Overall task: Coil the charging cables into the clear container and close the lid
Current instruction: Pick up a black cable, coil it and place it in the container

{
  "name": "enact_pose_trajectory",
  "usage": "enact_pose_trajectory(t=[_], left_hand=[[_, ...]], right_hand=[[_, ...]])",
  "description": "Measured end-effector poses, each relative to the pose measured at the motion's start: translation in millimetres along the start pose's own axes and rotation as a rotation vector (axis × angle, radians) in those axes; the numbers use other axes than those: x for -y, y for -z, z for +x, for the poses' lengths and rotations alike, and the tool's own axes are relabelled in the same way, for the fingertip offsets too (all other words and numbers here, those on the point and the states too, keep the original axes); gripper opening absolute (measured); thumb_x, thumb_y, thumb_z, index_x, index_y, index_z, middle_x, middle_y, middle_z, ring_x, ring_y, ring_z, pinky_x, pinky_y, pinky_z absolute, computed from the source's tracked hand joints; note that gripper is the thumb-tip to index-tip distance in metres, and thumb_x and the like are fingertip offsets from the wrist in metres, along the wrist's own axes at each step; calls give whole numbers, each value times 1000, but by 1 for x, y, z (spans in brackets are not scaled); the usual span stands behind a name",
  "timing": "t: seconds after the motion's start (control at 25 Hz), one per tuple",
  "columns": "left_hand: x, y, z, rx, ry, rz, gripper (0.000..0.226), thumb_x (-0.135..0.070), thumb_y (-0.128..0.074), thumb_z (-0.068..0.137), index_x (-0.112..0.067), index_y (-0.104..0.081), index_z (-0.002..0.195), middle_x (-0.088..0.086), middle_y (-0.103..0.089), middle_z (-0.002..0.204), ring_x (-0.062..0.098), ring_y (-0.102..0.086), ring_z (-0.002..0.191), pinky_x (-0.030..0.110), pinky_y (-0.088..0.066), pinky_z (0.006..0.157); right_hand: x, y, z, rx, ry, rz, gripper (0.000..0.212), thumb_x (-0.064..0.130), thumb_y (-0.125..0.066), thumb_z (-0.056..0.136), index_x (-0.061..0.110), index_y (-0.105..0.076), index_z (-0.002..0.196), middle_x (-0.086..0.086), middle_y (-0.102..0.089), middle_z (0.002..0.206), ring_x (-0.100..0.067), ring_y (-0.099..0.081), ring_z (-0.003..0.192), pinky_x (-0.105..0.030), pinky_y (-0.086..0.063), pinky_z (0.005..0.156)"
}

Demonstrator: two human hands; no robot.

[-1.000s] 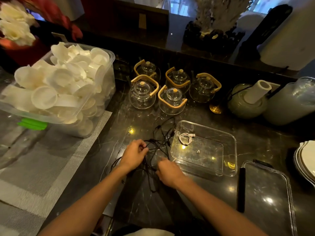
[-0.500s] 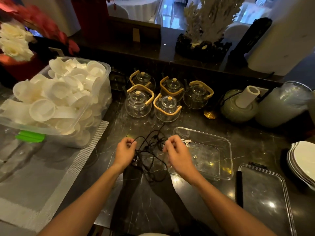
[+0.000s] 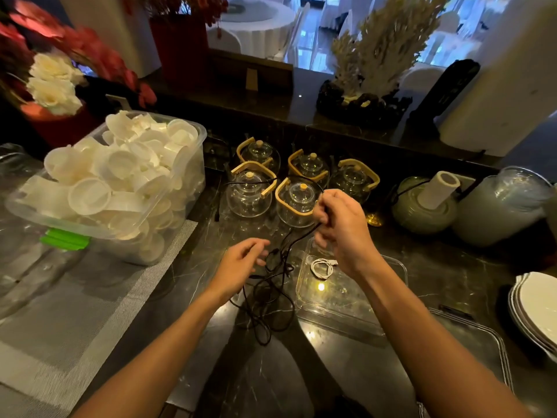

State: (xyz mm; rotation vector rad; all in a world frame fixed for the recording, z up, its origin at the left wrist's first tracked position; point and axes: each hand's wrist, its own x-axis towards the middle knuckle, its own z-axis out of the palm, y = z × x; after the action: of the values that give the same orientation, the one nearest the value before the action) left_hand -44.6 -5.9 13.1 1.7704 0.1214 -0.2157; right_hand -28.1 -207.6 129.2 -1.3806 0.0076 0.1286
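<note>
At the far left of the dark marble desk (image 3: 331, 372) sits a clear tub (image 3: 180, 176) heaped with white plastic cups, its near edge on a grey mat (image 3: 90, 312). Next comes the left hand (image 3: 238, 263), low over the desk, fingers loose and slightly spread, holding nothing; its fingertips are just beside the tangle of black cable (image 3: 268, 300) lying on the stone. From that tangle a strand rises to the right hand (image 3: 340, 224), raised above the container's far end, its grip pinched around the cable, with a loop arching out over the glass teapots (image 3: 250, 194) behind. Under that hand lies the clear container (image 3: 385, 297), open, with a small coiled white cable (image 3: 322, 267) inside near its far left corner. The lid (image 3: 470, 351) lies flat just right of the container. Further right stand a green pot, a big jar and, at the edge, stacked white plates (image 3: 536, 309).
</note>
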Motion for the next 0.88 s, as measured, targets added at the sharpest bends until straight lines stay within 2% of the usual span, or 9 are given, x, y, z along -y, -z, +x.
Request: enact_pose_trajectory(t=[0.12,0.2,0.32,0.48,0.56,0.64,0.72,0.8,0.88], left_hand=[[-21,-10,-3,204,119,-144,37,-41,-43,105,-18,-67,122,8,-74,111,16,-69,88,30,-52,81],[-24,-17,-4,259,167,-233,48,-54,-49,99,-18,-65,126,9,-73,113,19,-66,94,31,-51,83],[-38,-23,-3,194,135,-492,66,-57,-56,87,-16,-53,139,11,-67,128,23,-63,118,36,-51,96],[-69,-24,4,135,42,-859,67,-48,-45,102,-14,-24,155,19,-56,142,30,-60,127,45,-49,105],[-83,-24,5,94,93,-979,55,-43,-41,105,-3,-39,144,20,-63,131,29,-67,117,40,-54,98],[-96,-28,-1,111,225,-804,42,-41,-44,104,-4,-63,106,11,-72,92,21,-74,84,29,-57,71],[-103,-40,-14,309,326,-465,51,-49,-45,101,-10,-69,80,5,-65,65,18,-68,62,24,-48,54],[-104,-58,-23,552,392,-267,65,-62,-41,98,-9,-75,85,9,-71,74,20,-70,70,24,-52,57],[-100,-77,-26,645,443,-300,67,-66,-42,96,-8,-75,94,13,-74,94,24,-72,90,30,-59,73]], right_hand=[[5,0,2,14,-12,108,27,17,-40,107,16,-50,82,3,-40,62,-6,-29,41,-22,-31,37],[10,2,0,27,-41,149,27,16,-41,105,17,-49,78,2,-35,61,-6,-25,41,-22,-29,36],[11,11,-9,50,-92,38,27,16,-42,102,18,-48,76,3,-33,60,-8,-23,42,-24,-24,37],[-3,37,-32,86,-201,-129,25,16,-44,101,16,-47,76,3,-32,59,-10,-21,45,-23,-21,39],[-12,53,-45,116,-249,-114,22,17,-45,101,14,-47,79,1,-30,60,-10,-18,45,-22,-21,38],[-19,68,-57,121,-266,-17,22,20,-45,104,13,-48,83,0,-29,62,-10,-18,45,-21,-24,37],[-21,77,-67,112,-260,72,20,21,-46,104,12,-50,87,-1,-32,63,-8,-21,44,-21,-26,36],[-21,80,-75,153,-253,118,18,22,-49,103,11,-53,90,-1,-34,62,-7,-23,42,-20,-27,35],[-19,80,-83,225,-249,93,16,23,-54,101,9,-58,95,-1,-36,61,-5,-26,40,-20,-28,35]])
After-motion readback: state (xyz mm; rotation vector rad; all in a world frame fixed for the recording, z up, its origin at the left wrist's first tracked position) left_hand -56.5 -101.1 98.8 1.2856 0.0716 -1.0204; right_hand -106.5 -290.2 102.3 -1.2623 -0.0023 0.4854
